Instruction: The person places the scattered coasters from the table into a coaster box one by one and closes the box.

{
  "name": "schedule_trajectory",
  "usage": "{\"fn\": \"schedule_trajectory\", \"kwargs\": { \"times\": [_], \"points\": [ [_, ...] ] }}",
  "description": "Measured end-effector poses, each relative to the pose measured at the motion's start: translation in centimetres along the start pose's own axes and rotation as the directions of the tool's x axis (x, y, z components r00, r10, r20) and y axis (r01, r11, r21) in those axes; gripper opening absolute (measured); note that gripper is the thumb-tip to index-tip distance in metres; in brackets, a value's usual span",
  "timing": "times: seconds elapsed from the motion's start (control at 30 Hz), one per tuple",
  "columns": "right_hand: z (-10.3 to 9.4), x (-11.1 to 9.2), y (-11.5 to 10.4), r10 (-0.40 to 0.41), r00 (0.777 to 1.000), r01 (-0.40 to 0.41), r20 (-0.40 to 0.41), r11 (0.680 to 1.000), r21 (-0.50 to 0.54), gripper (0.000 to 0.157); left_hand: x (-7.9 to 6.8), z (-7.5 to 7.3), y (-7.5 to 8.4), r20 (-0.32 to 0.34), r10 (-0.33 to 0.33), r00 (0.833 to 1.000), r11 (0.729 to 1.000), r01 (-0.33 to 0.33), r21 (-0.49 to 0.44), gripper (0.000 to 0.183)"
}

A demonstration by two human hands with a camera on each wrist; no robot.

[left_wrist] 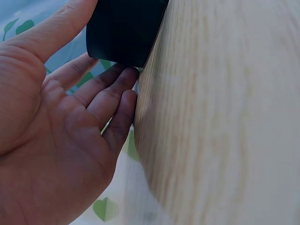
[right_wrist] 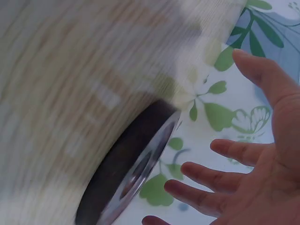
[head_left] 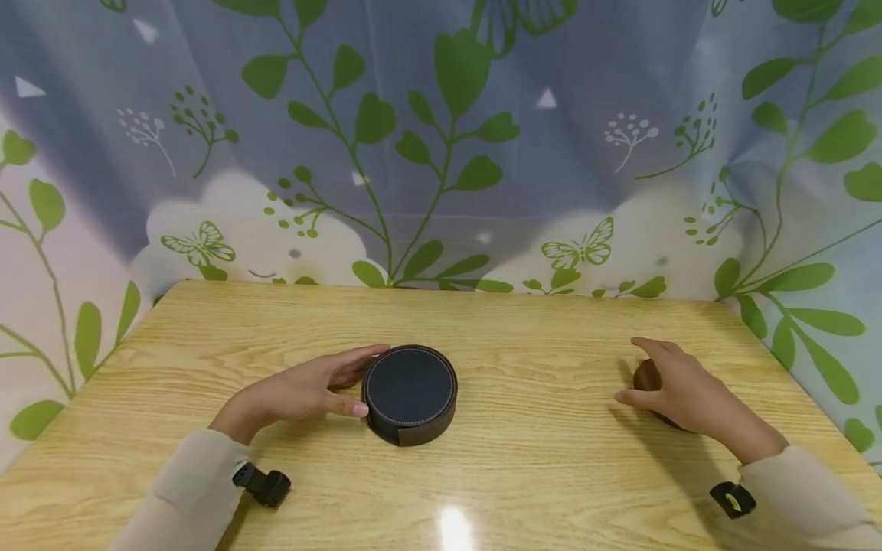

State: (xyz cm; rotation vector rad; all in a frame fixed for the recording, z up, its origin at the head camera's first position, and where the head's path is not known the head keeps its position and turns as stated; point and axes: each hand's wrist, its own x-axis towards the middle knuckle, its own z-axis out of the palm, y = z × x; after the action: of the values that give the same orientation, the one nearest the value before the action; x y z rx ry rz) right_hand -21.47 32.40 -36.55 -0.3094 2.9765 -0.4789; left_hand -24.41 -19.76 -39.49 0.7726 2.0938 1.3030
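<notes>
A black round leather-look coaster (head_left: 410, 385) with pale stitching sits in a low dark brown round holder (head_left: 420, 435) left of the table's middle. My left hand (head_left: 303, 392) lies at the holder's left side, thumb at the front left and index finger at the back left. In the left wrist view the holder's dark wall (left_wrist: 124, 33) is near the thumb and fingertips. Over on the right, my right hand (head_left: 685, 386) hovers over a dark brown round object (head_left: 646, 375), partly hiding it. The right wrist view shows this thick disc (right_wrist: 126, 164) apart from the spread fingers.
Both hands work above a light wood-grain table (head_left: 524, 444). Behind it hangs a curtain (head_left: 413, 176) printed with leaves and butterflies, reaching round both sides. A black strapped device (head_left: 265, 486) is at the left wrist, another device (head_left: 733, 500) at the right.
</notes>
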Motion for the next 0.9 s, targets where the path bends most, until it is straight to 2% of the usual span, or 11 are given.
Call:
{"fn": "schedule_trajectory", "kwargs": {
  "times": [0.17,0.43,0.73,0.9],
  "points": [
    [0.0,-0.3,1.5,0.026,1.0,-0.026,0.009,0.999,-0.019,0.102,0.0,0.0,0.0,0.001,-0.005,1.0,1.0,0.005,-0.01,0.094],
    [0.3,-0.6,3.6,0.022,0.999,-0.022,0.025,1.0,-0.007,0.102,0.0,-0.1,-0.1,-0.002,-0.006,1.0,1.0,0.006,-0.015,0.093],
    [0.3,-0.3,4.4,-0.002,0.999,0.001,0.039,1.0,0.013,0.097,-0.1,0.0,0.0,-0.006,-0.008,1.0,1.0,0.007,-0.011,0.093],
    [0.2,-0.2,4.6,0.014,0.999,-0.013,0.037,1.0,-0.008,0.097,0.0,0.0,0.0,-0.004,-0.011,1.0,1.0,0.011,-0.008,0.092]
  ]
}}
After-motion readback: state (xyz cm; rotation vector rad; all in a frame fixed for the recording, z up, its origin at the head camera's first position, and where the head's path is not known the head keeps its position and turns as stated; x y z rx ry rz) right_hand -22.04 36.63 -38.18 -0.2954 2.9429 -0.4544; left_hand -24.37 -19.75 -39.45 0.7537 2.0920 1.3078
